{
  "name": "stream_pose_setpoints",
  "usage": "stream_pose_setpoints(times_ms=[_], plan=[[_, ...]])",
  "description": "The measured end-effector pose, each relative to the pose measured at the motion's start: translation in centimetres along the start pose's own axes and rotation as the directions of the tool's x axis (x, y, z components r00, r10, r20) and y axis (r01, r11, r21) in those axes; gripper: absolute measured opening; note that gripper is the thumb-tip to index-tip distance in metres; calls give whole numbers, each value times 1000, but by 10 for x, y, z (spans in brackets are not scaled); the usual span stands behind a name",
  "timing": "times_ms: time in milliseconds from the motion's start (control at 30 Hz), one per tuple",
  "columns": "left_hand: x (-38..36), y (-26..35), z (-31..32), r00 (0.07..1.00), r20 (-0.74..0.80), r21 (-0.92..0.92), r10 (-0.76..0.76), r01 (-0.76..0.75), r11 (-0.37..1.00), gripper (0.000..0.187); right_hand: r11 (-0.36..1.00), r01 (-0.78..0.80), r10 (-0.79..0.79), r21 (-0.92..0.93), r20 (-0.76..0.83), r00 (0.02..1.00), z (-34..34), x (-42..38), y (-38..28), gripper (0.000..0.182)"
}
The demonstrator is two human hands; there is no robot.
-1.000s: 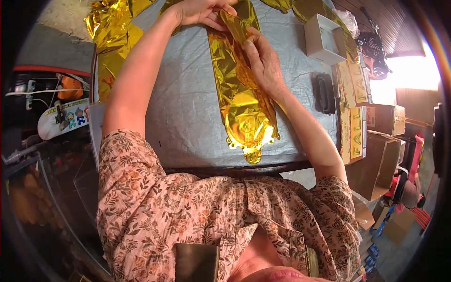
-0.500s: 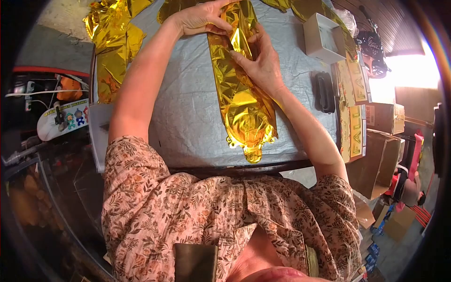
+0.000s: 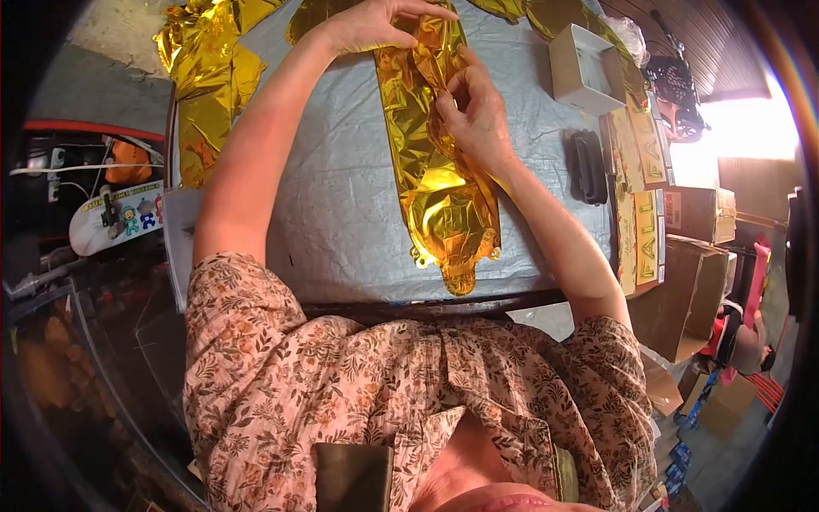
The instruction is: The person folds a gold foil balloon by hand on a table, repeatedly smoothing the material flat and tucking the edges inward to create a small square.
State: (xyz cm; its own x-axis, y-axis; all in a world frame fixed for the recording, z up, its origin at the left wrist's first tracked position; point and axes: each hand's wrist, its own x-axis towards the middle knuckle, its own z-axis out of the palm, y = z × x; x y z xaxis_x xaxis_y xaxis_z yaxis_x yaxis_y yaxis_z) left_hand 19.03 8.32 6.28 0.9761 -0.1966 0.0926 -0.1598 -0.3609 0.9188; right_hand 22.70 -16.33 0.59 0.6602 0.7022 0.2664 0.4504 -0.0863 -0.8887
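A gold foil balloon [image 3: 435,200], deflated and folded into a long strip, lies down the middle of the table with its rounded, tabbed end toward me. At its far part my left hand [image 3: 375,27] arches over the foil, fingers stretched out and thumb apart. Lower on the strip's right edge, my right hand [image 3: 479,115] pinches a crumpled fold of foil between thumb and curled fingers. Part of the far end is hidden by my left hand.
More gold foil [image 3: 205,94] lies at the table's left, with other pieces along the far edge. A white open box [image 3: 587,70] and a folded black item [image 3: 588,167] sit at right. Boxes marked FALL [image 3: 648,237] line the right edge of the grey-covered table [image 3: 333,196].
My left hand's fingers have spread away from the thumb over the foil. My right hand has closed its thumb and fingers on a fold, and the foil there is more bunched.
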Motion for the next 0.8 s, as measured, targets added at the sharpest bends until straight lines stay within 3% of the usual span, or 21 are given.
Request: stream_pose_setpoints(times_ms=[33, 67, 200, 267, 400, 467, 600, 667, 800], plan=[[-3, 16, 3, 998, -63, 349, 25, -1, 937, 67, 999, 30, -31, -25, -12, 999, 0, 0, 0, 14], [-4, 28, 5, 991, -112, 652, 69, 21, 758, 58, 997, 60, -61, -49, -23, 998, 0, 0, 0, 14], [-2, 45, 7, 989, 33, 748, 145, -121, 653, 45, 997, 79, -80, -27, -30, 996, 2, 2, 6, 14], [-2, 34, 6, 867, 148, 819, 476, -378, 433, 31, 997, 81, -81, -11, -41, 996, 2, 2, 6, 14], [2, 25, 2, 860, 188, 841, 475, -390, 374, 22, 996, 87, -87, -1, -32, 996, 0, 0, 2, 13], [1, 25, 2, 856, 227, 902, 464, -364, 231, 18, 997, 76, -76, -6, -2, 997, 1, 1, 6, 23], [0, 15, 2, 836, 216, 931, 504, -332, 151, 20, 991, -17, 13, 130, 26, 1000, 4, 1, 12, 42], [6, -4, -3, 645, 310, 941, 699, -312, -129, 21, 964, 123, -125, 237, -7, 992, 8, 2, 13, 53], [1, -10, -1, 601, 273, 947, 751, -306, -99, 20, 979, 36, -41, 199, 23, 999, 0, 3, 5, 50]])
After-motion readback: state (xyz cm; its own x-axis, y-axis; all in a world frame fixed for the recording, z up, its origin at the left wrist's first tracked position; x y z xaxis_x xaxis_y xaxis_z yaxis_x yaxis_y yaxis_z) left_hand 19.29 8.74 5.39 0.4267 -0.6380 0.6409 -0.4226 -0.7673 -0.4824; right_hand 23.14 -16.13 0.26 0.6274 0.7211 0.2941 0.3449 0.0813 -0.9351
